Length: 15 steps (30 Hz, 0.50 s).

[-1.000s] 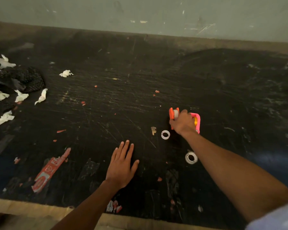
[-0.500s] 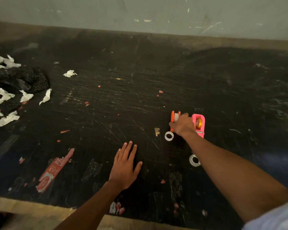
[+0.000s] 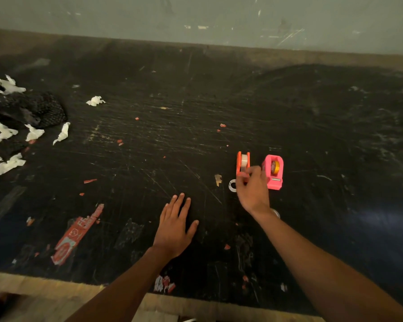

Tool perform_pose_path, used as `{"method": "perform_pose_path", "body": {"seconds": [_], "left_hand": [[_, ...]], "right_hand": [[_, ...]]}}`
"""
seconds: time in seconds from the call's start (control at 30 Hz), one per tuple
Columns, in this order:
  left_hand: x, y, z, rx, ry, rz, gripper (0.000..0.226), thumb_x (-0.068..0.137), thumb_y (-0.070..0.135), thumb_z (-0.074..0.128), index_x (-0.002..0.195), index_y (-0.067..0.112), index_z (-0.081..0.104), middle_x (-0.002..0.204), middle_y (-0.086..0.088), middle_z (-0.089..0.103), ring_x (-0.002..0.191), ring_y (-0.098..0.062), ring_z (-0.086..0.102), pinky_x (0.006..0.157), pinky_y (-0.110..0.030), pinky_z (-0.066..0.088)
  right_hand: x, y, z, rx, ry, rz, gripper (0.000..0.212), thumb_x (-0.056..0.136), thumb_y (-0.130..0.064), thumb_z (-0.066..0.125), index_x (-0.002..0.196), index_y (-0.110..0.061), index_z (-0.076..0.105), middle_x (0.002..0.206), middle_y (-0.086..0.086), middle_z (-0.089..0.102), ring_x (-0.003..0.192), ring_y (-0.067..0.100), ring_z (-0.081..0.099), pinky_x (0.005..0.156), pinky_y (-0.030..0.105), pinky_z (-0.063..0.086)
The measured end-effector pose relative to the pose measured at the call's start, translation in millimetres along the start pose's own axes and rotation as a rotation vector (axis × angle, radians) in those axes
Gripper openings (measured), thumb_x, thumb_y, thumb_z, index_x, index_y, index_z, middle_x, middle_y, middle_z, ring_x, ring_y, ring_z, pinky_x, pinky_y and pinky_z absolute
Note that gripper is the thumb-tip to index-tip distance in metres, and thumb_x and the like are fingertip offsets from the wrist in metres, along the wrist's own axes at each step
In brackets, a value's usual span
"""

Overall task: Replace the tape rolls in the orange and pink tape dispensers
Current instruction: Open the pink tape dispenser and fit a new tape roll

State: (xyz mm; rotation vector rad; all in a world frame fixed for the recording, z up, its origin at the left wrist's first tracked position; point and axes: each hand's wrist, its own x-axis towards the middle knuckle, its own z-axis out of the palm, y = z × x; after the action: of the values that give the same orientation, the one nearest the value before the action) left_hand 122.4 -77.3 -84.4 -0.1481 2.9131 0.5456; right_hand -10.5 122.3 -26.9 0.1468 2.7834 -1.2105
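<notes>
– both hands: how are they placed?
– left hand (image 3: 175, 228) is laid flat on the black table (image 3: 196, 117), palm down, with fingers straight and slightly spread, and nothing is held. right hand (image 3: 251, 189) is stretched farther out, with fingers curled at the near end of the orange tape dispenser (image 3: 243, 164). that spot is blurred, so it cannot be told whether the dispenser is gripped.
– where are the dispensers found?
– both are stood upright right of centre, side by side but apart. a clear tape roll (image 3: 244, 161) is seated in the orange one. the pink tape dispenser (image 3: 275, 180) is placed just to its right, and a yellow tape roll (image 3: 275, 167) is seated inside it.
– what else is shown?
– an empty white core ring (image 3: 231, 185) is laid flat on the table just left of the right hand. a second ring (image 3: 276, 213) is half hidden behind the right wrist. torn white paper scraps (image 3: 96, 100) and a black mesh cloth (image 3: 37, 108) are scattered at the far left. a red label (image 3: 75, 233) is stuck to the table, left of the left hand.
</notes>
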Motion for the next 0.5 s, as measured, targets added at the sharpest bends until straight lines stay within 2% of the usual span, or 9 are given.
{"method": "perform_pose_path", "body": {"seconds": [0.1, 0.17, 0.27, 0.33, 0.4, 0.43, 0.5], "left_hand": [[0, 1, 0, -0.002, 0.007, -0.003, 0.072, 0.099, 0.053, 0.037, 0.157, 0.023, 0.009, 0.168, -0.002, 0.000, 0.154, -0.019, -0.007, 0.124, -0.039, -0.002], [1, 1, 1, -0.008, 0.002, -0.005, 0.072, 0.098, 0.053, 0.037, 0.157, 0.023, 0.009, 0.168, -0.001, 0.000, 0.154, -0.019, -0.007, 0.123, -0.038, -0.003], [1, -1, 0, -0.012, 0.007, -0.019, 0.073, 0.096, 0.055, 0.037, 0.157, 0.023, 0.013, 0.168, -0.001, 0.004, 0.154, -0.019, -0.003, 0.121, -0.036, -0.002], [4, 2, -4, 0.001, 0.015, -0.038, 0.071, 0.095, 0.055, 0.043, 0.155, 0.024, 0.021, 0.166, -0.001, 0.013, 0.153, -0.022, 0.008, 0.123, -0.042, 0.011], [11, 9, -14, 0.007, 0.010, -0.072, 0.064, 0.094, 0.051, 0.048, 0.150, 0.026, 0.031, 0.160, -0.002, 0.024, 0.148, -0.024, 0.021, 0.120, -0.045, 0.024], [16, 15, -20, 0.004, 0.007, -0.085, 0.059, 0.094, 0.047, 0.050, 0.147, 0.027, 0.036, 0.156, -0.003, 0.029, 0.144, -0.024, 0.026, 0.117, -0.045, 0.028], [29, 30, -29, -0.037, -0.003, -0.077, 0.050, 0.095, 0.040, 0.052, 0.143, 0.028, 0.040, 0.150, -0.004, 0.036, 0.138, -0.024, 0.033, 0.114, -0.043, 0.032]], "right_hand": [[-20, 16, 4, -0.181, -0.121, -0.068, 0.039, 0.093, -0.019, 0.064, 0.130, -0.022, 0.052, 0.128, 0.008, 0.051, 0.114, 0.021, 0.057, 0.096, 0.035, 0.052], [-28, 22, 4, -0.190, -0.130, -0.096, 0.039, 0.094, -0.019, 0.063, 0.131, -0.022, 0.053, 0.127, 0.007, 0.051, 0.117, 0.021, 0.055, 0.097, 0.035, 0.051], [-26, 25, -2, -0.123, 0.040, -0.115, 0.028, 0.093, -0.020, 0.064, 0.120, -0.019, 0.061, 0.121, 0.007, 0.055, 0.114, 0.022, 0.056, 0.098, 0.040, 0.051], [-20, 28, -14, -0.127, 0.223, -0.077, 0.027, 0.091, -0.020, 0.066, 0.118, -0.017, 0.061, 0.119, 0.009, 0.055, 0.111, 0.024, 0.054, 0.094, 0.037, 0.048], [-11, 31, -29, -0.128, 0.359, 0.018, 0.038, 0.089, -0.023, 0.069, 0.124, -0.015, 0.056, 0.124, 0.014, 0.053, 0.113, 0.029, 0.051, 0.090, 0.037, 0.045], [-4, 34, -35, -0.115, 0.373, 0.086, 0.048, 0.087, -0.026, 0.071, 0.130, -0.013, 0.053, 0.130, 0.017, 0.051, 0.117, 0.032, 0.049, 0.092, 0.040, 0.045], [12, 39, -44, -0.087, 0.279, 0.241, 0.072, 0.085, -0.035, 0.073, 0.145, -0.011, 0.040, 0.143, 0.021, 0.043, 0.130, 0.037, 0.042, 0.103, 0.046, 0.041]]}}
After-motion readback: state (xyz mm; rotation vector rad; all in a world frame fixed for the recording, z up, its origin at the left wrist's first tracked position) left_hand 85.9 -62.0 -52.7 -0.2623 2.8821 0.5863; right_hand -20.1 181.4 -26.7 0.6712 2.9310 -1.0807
